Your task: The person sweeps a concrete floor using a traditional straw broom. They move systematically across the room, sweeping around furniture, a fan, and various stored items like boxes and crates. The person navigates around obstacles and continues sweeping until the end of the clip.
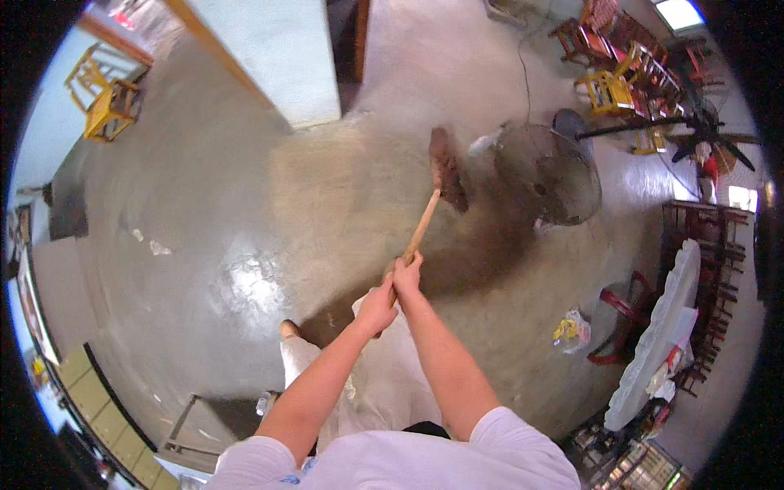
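Note:
Both my hands grip the wooden handle of a mop (425, 219). My right hand (407, 274) is closed around it higher up, closer to the head. Just behind, my left hand (378, 307) wraps the lower part of the stick, by my light trousers. The handle slants forward and a little right. At its far end the dark reddish-brown mop head (445, 170) lies on the grey concrete floor (196, 196); it is blurred, so its material is hard to make out.
Right of the mop head is a large round fan (549, 175). A white wall end (314, 90) stands ahead. Yellow chairs stand at far left (110, 110) and far right (608, 92). A plastic bag (572, 331) lies near the white-covered table (653, 343). A cord (523, 69) crosses the floor.

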`<move>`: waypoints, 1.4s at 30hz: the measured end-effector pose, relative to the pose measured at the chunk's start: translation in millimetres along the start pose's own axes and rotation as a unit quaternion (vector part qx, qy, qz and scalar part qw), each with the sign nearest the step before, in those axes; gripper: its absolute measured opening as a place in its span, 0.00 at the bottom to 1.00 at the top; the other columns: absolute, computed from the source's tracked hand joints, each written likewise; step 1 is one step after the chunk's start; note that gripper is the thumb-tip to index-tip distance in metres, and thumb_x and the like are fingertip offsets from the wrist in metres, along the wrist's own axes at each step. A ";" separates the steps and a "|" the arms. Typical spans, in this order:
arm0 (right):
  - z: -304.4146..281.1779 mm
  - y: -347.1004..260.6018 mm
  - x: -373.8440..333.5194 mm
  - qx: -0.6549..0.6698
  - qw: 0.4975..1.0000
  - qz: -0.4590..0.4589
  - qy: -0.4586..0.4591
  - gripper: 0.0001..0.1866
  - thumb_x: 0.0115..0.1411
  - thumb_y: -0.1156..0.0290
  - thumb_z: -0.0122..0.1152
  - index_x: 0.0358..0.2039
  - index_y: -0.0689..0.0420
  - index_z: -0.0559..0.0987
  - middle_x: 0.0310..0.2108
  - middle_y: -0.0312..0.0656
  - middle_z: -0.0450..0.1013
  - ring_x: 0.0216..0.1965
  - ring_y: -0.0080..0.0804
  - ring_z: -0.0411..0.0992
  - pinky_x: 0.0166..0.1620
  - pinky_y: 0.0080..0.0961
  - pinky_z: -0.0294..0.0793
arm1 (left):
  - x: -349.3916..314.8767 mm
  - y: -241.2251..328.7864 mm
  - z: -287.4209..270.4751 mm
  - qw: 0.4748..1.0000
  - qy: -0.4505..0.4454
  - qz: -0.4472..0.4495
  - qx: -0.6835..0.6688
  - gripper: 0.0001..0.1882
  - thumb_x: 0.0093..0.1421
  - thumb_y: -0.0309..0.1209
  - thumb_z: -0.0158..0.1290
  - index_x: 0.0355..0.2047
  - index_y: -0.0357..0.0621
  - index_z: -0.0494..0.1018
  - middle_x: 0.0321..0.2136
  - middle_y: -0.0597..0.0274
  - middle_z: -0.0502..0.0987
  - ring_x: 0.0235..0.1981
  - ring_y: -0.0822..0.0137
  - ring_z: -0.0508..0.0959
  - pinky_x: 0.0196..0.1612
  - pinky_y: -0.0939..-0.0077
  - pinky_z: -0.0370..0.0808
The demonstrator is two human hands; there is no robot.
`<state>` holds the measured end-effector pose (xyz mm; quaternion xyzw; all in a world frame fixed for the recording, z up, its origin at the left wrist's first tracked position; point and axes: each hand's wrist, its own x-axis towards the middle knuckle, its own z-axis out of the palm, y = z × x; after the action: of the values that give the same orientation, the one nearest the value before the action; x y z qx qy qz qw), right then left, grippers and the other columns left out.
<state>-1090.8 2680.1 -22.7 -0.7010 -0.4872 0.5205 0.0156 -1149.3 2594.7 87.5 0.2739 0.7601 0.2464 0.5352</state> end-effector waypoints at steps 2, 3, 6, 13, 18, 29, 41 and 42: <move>-21.1 -21.0 36.1 -0.005 1.000 -0.008 0.017 0.28 0.54 0.67 0.52 0.54 0.54 0.56 0.47 0.55 0.66 0.47 0.51 0.66 0.48 0.38 0.64 | 39.3 25.3 13.1 0.999 -0.009 -0.038 0.008 0.32 0.46 0.25 0.49 0.55 0.49 0.57 0.39 0.43 0.73 0.40 0.45 0.72 0.41 0.57 0.69; -27.6 -23.6 50.8 -0.009 1.000 -0.012 0.007 0.27 0.54 0.68 0.52 0.54 0.54 0.56 0.47 0.55 0.66 0.47 0.51 0.66 0.48 0.38 0.65 | 53.0 39.3 12.0 0.999 -0.013 -0.049 0.011 0.32 0.46 0.25 0.49 0.54 0.48 0.58 0.39 0.43 0.73 0.40 0.45 0.72 0.42 0.57 0.69; -17.0 -21.3 71.1 0.015 1.000 0.011 -0.018 0.26 0.53 0.69 0.54 0.52 0.55 0.58 0.43 0.56 0.67 0.44 0.51 0.67 0.46 0.38 0.66 | 70.0 33.3 22.9 0.999 0.014 -0.041 -0.007 0.31 0.46 0.24 0.49 0.54 0.47 0.57 0.38 0.43 0.73 0.40 0.44 0.72 0.41 0.57 0.69; 8.3 -75.0 20.4 0.020 0.992 0.031 -0.122 0.32 0.52 0.68 0.53 0.56 0.54 0.53 0.47 0.52 0.65 0.46 0.46 0.67 0.48 0.34 0.65 | 37.4 89.5 -40.7 0.989 0.042 -0.131 0.050 0.33 0.44 0.24 0.52 0.54 0.46 0.56 0.40 0.43 0.72 0.42 0.45 0.72 0.43 0.59 0.69; -41.8 -150.6 34.8 0.070 0.992 -0.035 -0.098 0.33 0.52 0.67 0.53 0.58 0.53 0.54 0.49 0.55 0.65 0.49 0.51 0.65 0.50 0.37 0.63 | 60.2 173.0 -65.5 0.988 0.040 -0.136 0.065 0.34 0.43 0.23 0.52 0.53 0.42 0.55 0.40 0.43 0.71 0.40 0.49 0.74 0.41 0.63 0.71; -130.0 -341.7 364.7 0.040 0.994 -0.066 0.072 0.35 0.50 0.68 0.52 0.59 0.53 0.54 0.47 0.50 0.66 0.42 0.39 0.69 0.45 0.32 0.68 | 396.1 312.3 -86.6 0.994 -0.021 0.094 -0.045 0.34 0.47 0.31 0.55 0.54 0.44 0.55 0.44 0.45 0.70 0.47 0.50 0.70 0.48 0.64 0.67; -18.2 -382.7 389.0 0.064 0.994 -0.060 0.072 0.32 0.54 0.69 0.50 0.59 0.55 0.52 0.54 0.54 0.60 0.49 0.47 0.65 0.50 0.36 0.64 | 455.8 292.3 -182.4 0.999 -0.029 0.043 0.006 0.34 0.46 0.25 0.53 0.54 0.43 0.54 0.46 0.45 0.68 0.48 0.51 0.69 0.50 0.65 0.66; -14.1 -408.8 351.1 0.101 0.995 0.017 -0.001 0.32 0.54 0.68 0.50 0.59 0.54 0.52 0.52 0.55 0.61 0.49 0.47 0.65 0.50 0.36 0.64 | 435.1 282.3 -197.2 0.999 -0.013 -0.005 0.049 0.34 0.46 0.24 0.53 0.54 0.44 0.54 0.43 0.47 0.70 0.43 0.52 0.72 0.45 0.64 0.69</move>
<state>-1358.7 3147.1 -50.9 -0.7033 -0.4202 0.5683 0.0771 -1413.8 3080.3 41.0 0.2996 0.7656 0.2022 0.5322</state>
